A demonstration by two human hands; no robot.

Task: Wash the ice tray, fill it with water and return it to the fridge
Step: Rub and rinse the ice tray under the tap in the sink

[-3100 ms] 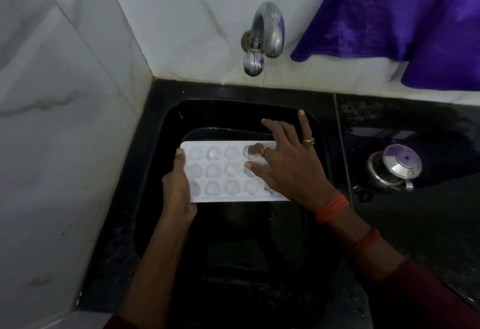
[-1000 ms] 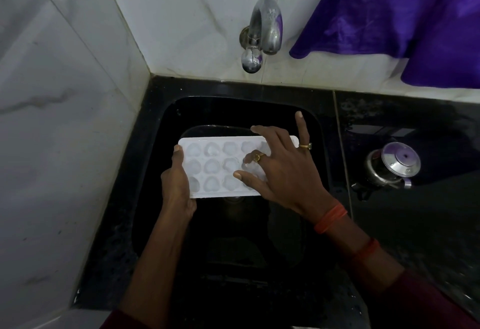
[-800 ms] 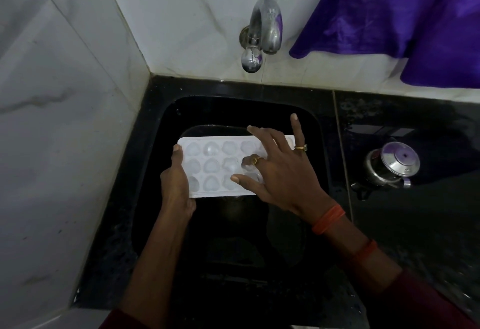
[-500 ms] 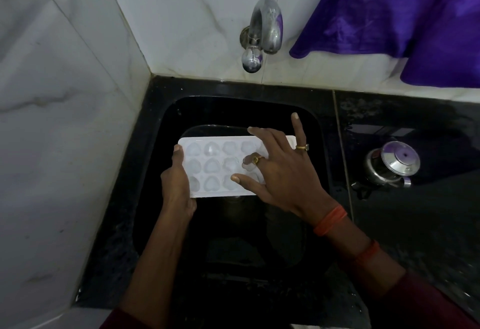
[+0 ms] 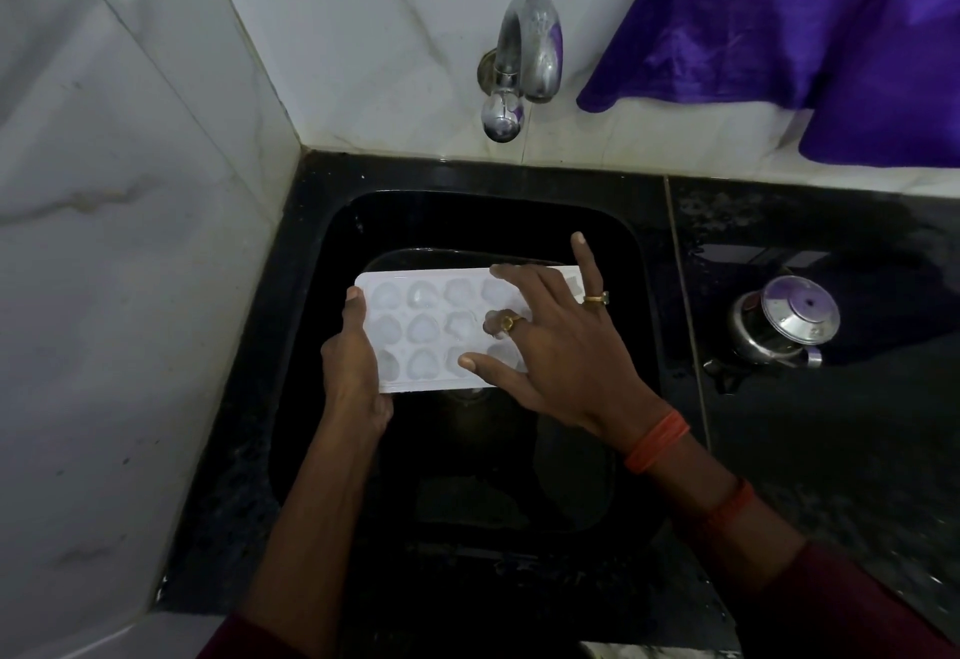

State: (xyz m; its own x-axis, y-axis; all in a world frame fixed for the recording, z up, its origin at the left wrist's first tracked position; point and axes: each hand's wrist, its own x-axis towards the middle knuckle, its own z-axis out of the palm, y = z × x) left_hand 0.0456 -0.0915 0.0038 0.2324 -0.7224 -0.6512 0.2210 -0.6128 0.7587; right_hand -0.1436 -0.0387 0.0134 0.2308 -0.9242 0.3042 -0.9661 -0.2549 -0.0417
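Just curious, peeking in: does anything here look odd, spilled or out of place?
Nothing stands out. The left hand holds the ice tray over the sink, the right hand touches its cups. Only the counter behind the steel pot looks wet.

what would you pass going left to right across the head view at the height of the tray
marble side wall → left hand gripping the tray's left end → ice tray → right hand, fingers spread on the tray's right part → steel lidded pot on the black counter
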